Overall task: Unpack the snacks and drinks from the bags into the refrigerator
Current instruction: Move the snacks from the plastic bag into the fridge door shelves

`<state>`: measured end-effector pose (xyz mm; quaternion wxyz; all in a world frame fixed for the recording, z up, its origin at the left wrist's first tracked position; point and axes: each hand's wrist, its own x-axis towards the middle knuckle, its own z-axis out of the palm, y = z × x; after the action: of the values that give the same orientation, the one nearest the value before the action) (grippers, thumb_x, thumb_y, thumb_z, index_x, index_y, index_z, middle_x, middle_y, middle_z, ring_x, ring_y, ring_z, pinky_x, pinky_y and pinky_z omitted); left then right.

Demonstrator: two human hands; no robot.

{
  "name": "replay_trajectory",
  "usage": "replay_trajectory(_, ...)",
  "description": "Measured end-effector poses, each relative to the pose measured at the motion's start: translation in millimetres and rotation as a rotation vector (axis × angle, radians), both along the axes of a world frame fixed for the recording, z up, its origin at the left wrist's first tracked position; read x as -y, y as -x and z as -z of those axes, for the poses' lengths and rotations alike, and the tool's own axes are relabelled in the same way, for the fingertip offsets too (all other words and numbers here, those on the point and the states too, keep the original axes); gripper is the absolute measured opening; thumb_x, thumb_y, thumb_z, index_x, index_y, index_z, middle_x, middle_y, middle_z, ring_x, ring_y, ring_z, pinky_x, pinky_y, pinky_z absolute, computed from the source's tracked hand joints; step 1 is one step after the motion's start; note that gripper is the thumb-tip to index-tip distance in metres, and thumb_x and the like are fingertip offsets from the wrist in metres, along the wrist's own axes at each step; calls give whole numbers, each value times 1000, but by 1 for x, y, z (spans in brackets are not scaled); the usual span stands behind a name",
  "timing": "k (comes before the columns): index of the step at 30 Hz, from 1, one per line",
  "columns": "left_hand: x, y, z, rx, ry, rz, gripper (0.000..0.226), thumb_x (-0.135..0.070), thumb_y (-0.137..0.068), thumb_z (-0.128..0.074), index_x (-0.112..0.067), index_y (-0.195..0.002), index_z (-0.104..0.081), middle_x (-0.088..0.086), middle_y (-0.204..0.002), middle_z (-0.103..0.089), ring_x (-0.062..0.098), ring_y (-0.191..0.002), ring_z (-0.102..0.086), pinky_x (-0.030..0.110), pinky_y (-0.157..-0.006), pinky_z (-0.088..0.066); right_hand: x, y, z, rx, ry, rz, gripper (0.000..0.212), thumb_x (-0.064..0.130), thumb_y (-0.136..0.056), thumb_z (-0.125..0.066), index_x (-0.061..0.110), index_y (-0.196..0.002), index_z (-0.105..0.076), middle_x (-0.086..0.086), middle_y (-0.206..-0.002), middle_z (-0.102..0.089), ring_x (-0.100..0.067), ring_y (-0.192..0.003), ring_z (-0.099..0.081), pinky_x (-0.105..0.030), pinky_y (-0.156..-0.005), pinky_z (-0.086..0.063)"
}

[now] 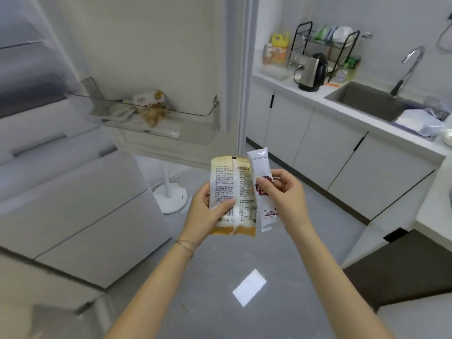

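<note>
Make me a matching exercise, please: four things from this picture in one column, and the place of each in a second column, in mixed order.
Things
1. tan packet
2. white sachet
3. kettle
4. white stand

Places
a. on the floor
b. in the right hand
c. on the counter
d. in the left hand

Pairs: 1-d, 2-b, 3-c, 4-a
</note>
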<state>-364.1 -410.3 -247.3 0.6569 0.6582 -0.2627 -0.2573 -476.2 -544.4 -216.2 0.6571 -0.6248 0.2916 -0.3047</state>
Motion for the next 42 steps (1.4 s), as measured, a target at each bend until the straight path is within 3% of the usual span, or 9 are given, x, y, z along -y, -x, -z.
replay_trajectory(4, -63, -36, -7, 25, 22, -111, 32, -8, -83, -73, -23, -109, -61, -3, -106, -72, 15, -96, -70, 31, -77, -59, -55, -42, -4, 2, 3, -95, 17, 14, -85, -71, 6, -99, -64, -8, -85, -75, -23, -78, -72, -35, -68, -59)
replay_trajectory(15, -142, -119, -46, 59, 130, -363, 29, -9, -83, -72, -20, -108, -61, -4, -104, -72, 13, -95, -70, 25, -73, -57, -118, -140, -39, 28, 92, -241, 11, 18, -87, -70, 14, -95, -65, -6, -84, -75, -23, -78, -72, -47, -76, -56)
replay_trajectory(21, -141, -165, -73, 90, 214, -429, 30, -9, -84, -70, -22, -108, -60, -5, -105, -72, 15, -98, -69, 30, -78, -58, -105, -183, -73, 81, 197, -296, 7, 20, -86, -70, 20, -91, -65, -6, -81, -74, -22, -74, -69, -36, -64, -51)
replay_trajectory(25, -129, -192, -91, 116, 233, -430, 29, -10, -84, -71, -21, -108, -59, -5, -106, -73, 16, -98, -70, 31, -77, -59, -93, -214, -96, 127, 212, -313, 6, 18, -87, -69, 19, -92, -65, 0, -83, -75, -11, -72, -69, -22, -60, -50)
replay_trajectory(35, -110, -253, -127, 139, 328, -369, 38, -14, -80, -71, -16, -116, -58, 2, -112, -71, 23, -103, -68, 42, -84, -57, -78, -280, -133, 165, 260, -313, 6, 20, -88, -67, 20, -93, -64, 2, -81, -74, -15, -72, -71, -35, -65, -57)
replay_trajectory(42, -102, -319, -149, 139, 418, -267, 38, -17, -74, -71, -18, -109, -59, 0, -107, -73, 21, -99, -70, 32, -74, -60, -75, -322, -141, 194, 308, -181, 8, 19, -88, -67, 19, -95, -63, 4, -78, -73, -9, -67, -68, -31, -60, -55)
